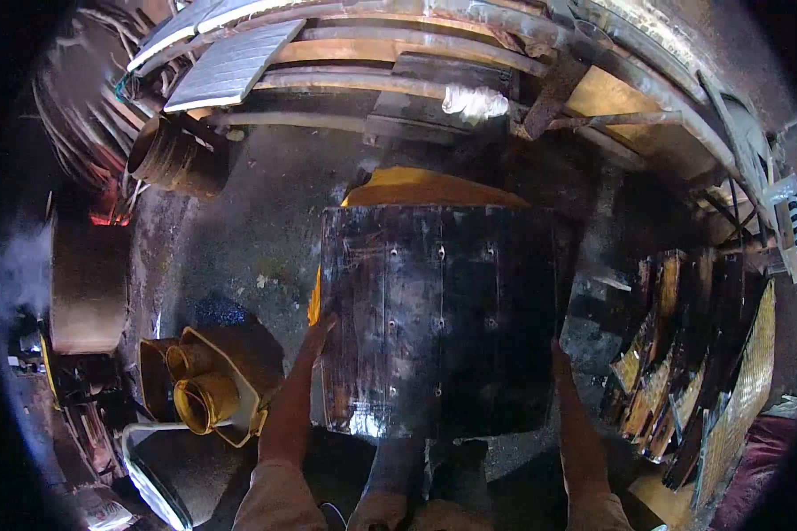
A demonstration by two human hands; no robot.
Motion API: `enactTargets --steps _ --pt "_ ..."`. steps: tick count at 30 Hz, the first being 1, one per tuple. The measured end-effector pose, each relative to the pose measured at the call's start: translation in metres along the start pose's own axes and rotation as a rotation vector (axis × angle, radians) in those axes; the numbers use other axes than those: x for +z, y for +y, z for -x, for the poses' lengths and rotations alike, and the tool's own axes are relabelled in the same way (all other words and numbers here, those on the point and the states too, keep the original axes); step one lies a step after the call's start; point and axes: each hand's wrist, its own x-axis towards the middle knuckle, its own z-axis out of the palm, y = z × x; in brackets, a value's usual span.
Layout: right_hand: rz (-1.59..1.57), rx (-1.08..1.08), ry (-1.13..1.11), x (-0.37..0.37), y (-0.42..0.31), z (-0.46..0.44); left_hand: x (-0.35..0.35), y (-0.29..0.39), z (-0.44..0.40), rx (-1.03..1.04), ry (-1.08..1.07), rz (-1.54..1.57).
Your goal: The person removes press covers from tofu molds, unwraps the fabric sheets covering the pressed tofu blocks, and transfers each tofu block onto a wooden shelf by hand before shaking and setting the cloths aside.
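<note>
A large dark, scuffed rectangular panel (469, 292) with rows of small holes or bolt heads is held up in front of my body. My left hand (321, 333) grips its left edge, with the fingers partly behind it. At the right edge, my right hand (558, 351) holds the panel lower down; most of its fingers are hidden. Behind the panel, an orange-yellow piece (434, 185) shows above the top edge and a sliver at the left. What lies under the panel is hidden.
Yellow-brown containers (205, 403) stand at the lower left beside a white-rimmed bin (190, 478). A rusty drum (179, 155) lies farther off. Long poles (363, 84) and a silvery panel (237, 66) fill the back. Several upright boards (739, 380) lean at the right.
</note>
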Motion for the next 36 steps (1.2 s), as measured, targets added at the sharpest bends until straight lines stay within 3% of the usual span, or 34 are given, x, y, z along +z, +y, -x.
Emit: enactTargets --steps 4,5,6,8,9,10,11,12,13,15,19,21,23,24,25,28,30,32,33,34,35,36 --pt "-0.029 -0.088 -0.154 -0.010 0.011 -0.032 -0.007 -0.042 -0.030 -0.224 0.040 0.071" --pt "-0.025 -0.149 -0.228 -0.016 0.017 -0.039 -0.008 -0.042 -0.027 -0.058 -0.157 0.231" --pt "-0.022 -0.224 -0.323 -0.019 0.023 -0.047 -0.010 -0.040 -0.025 -0.049 -0.155 0.227" --pt "-0.099 -0.396 -0.606 -0.028 0.034 -0.062 0.002 0.011 0.018 -0.162 -0.082 0.196" --pt "-0.158 -0.465 -0.791 -0.033 0.038 -0.070 0.001 0.014 0.025 -0.082 -0.115 0.181" --pt "-0.473 -0.417 -1.051 -0.038 0.045 -0.072 0.000 0.016 0.030 -0.003 -0.147 0.168" --pt "-0.762 -0.290 -1.330 -0.044 0.051 -0.074 -0.004 0.011 0.021 -0.192 -0.199 0.267" --pt "-0.544 -0.389 -1.139 -0.045 0.043 -0.065 -0.006 0.008 0.015 -0.377 -0.252 0.366" --pt "-0.356 -0.423 -0.934 -0.046 0.037 -0.054 -0.008 0.002 0.013 -0.363 -0.262 0.366" --pt "-0.048 -0.413 -0.598 -0.043 0.023 -0.032 -0.009 0.002 0.014 -0.156 -0.013 -0.002" --pt "0.199 -0.583 -0.438 -0.041 0.006 -0.010 -0.002 0.074 0.082 -0.196 -0.148 0.144" --pt "0.225 -0.661 -0.325 -0.039 0.002 0.001 0.001 0.088 0.096 -0.128 0.033 -0.062" --pt "0.089 -0.031 0.141 -0.042 0.002 0.012 -0.005 0.093 0.107 -0.055 0.033 -0.135" --pt "0.107 0.051 0.243 -0.040 -0.003 0.021 -0.015 0.085 0.106 -0.018 -0.001 -0.142" --pt "0.160 0.015 0.246 -0.027 -0.025 0.045 -0.025 0.075 0.103 0.018 -0.035 -0.146" --pt "0.132 -0.160 0.196 -0.021 -0.072 0.131 -0.028 0.064 0.096 0.417 -0.169 0.011" --pt "-0.073 -0.354 0.079 -0.070 -0.057 0.136 -0.005 0.112 0.186 0.201 -0.082 0.295" --pt "-0.232 -0.524 -0.235 -0.102 -0.084 0.225 0.001 0.097 0.194 0.345 -0.178 0.289" --pt "-0.269 -0.416 -0.147 -0.110 -0.102 0.276 0.015 0.105 0.233 0.299 -0.130 0.374" --pt "-0.175 -0.461 -0.026 -0.113 -0.122 0.337 0.031 0.106 0.267 0.246 -0.081 0.455" --pt "-0.077 -0.492 0.100 -0.115 -0.143 0.398 0.044 0.098 0.284 0.245 -0.113 0.434" --pt "0.164 -0.661 0.261 -0.124 -0.160 0.456 0.060 0.088 0.296 0.320 -0.282 0.524"
